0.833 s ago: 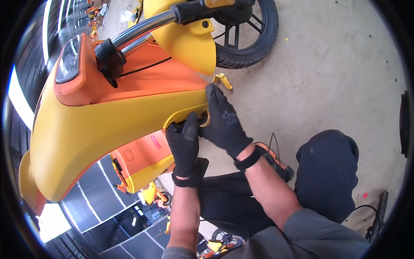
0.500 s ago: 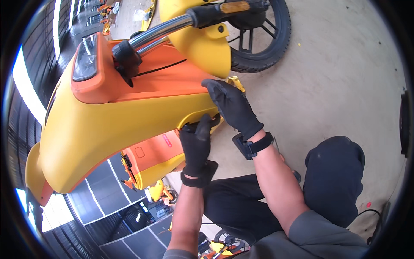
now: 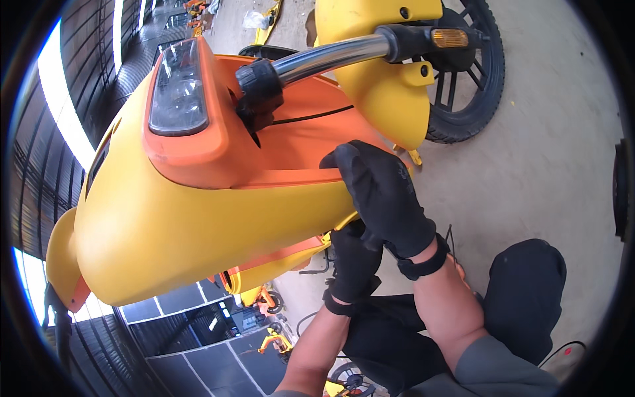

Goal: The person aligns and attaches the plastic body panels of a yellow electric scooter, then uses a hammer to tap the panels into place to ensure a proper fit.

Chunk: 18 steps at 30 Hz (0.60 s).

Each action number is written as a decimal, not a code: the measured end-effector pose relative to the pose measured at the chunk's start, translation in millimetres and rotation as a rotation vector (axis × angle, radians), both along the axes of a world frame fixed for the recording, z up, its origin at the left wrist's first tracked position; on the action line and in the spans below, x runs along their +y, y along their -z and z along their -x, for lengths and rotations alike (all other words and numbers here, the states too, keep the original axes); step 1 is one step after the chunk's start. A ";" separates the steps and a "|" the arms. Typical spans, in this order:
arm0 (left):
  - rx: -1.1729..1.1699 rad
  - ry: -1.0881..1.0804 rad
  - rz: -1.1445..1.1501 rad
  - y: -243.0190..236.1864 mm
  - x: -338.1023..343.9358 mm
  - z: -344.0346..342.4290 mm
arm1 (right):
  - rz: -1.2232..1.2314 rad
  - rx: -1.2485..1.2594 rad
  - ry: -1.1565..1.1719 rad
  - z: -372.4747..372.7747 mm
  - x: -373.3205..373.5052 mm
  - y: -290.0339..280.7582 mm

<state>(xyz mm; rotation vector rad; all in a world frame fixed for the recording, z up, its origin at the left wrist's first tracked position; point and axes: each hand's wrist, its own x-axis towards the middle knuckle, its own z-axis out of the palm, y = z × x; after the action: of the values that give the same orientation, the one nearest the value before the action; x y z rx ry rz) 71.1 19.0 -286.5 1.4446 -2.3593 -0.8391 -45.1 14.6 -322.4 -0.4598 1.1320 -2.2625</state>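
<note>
A yellow and orange scooter body shows at the left, its smooth yellow side panel (image 3: pixel 218 228) meeting an orange cover (image 3: pixel 301 142). My right hand (image 3: pixel 387 198), in a black glove, is curled over the panel's end where yellow meets orange. Below it, at the panel's lower edge, my left hand (image 3: pixel 355 261), gloved too, has bent fingers. Its fingertips are partly hidden by the panel and the right hand, so what they hold cannot be made out. A dark strap circles each wrist.
A headlight (image 3: pixel 178 92) tops the orange cover. A chrome tube (image 3: pixel 337 58) runs toward an amber indicator light (image 3: pixel 450 38) by a black-spoked wheel (image 3: pixel 486 86). My bent knee (image 3: pixel 529 284) is at the right. Further scooters (image 3: pixel 274 341) stand behind. A dark cable (image 3: pixel 562 347) lies on the concrete floor.
The scooter appears larger and shifted right in view. Both hands now sit farther right and lower; my left hand has come closer beneath my right, its fingers less visible.
</note>
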 end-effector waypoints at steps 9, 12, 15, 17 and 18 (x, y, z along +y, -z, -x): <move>0.011 -0.029 -0.219 -6.2 1.3 5.9 | 0.284 -0.350 -0.937 60.6 30.9 3.2; 0.093 -0.078 -0.212 1.7 3.1 5.2 | 0.341 -0.046 -0.781 59.3 20.9 14.1; 0.060 -0.005 -0.077 2.8 0.7 0.4 | 0.275 0.012 -0.793 54.9 20.5 12.4; 0.053 0.004 -0.063 3.1 -3.0 -1.8 | 0.258 -0.015 -0.708 52.0 22.6 6.4; 0.035 0.024 -0.044 4.6 -5.0 -2.4 | 0.266 -0.033 -0.662 43.9 20.4 11.7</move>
<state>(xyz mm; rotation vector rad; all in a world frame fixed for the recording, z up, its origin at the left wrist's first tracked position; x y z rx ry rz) 73.5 14.0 -291.1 1.4097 -2.3509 -0.9199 -89.0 35.0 -334.1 -0.7683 0.5408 -1.8160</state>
